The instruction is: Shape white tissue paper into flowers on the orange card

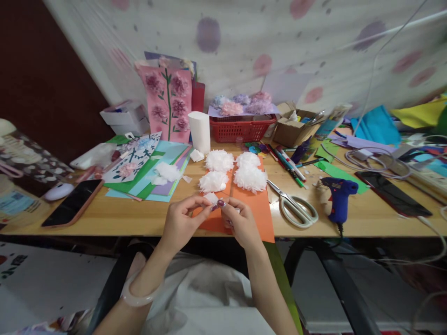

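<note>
Pinching paper (210, 197); blue label (16, 201) illegible

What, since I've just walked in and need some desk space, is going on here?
A person's left hand pinches a small white piece, and the right hand meets it at the fingertips; whether it grips too is hard to tell. Four white ruffled puffs sit just beyond the hands, at least some on orange paper. The scissors and blue glue gun rest to the right, out of hand.
</note>
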A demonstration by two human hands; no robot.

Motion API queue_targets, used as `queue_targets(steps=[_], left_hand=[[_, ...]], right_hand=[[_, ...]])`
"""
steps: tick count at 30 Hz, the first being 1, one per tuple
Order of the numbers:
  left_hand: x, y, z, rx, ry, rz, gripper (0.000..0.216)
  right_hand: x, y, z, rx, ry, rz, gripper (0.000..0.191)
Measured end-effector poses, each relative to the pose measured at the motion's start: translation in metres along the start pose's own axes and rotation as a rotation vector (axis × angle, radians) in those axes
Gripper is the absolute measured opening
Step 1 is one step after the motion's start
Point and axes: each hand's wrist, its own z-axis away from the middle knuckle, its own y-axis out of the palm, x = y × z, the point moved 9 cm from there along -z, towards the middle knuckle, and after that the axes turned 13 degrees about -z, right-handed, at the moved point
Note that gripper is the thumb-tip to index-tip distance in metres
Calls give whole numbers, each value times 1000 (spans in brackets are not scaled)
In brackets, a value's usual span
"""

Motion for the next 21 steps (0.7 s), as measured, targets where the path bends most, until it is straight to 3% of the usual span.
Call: queue_targets(steps=[11,21], left_hand=[[4,1,-1,-19,-51,60,12],[3,2,0,-8,-9,33,13]], right_hand=[[-3,-1,0,14,17,-33,26],[-1,-3,0,-6,-5,23,34]])
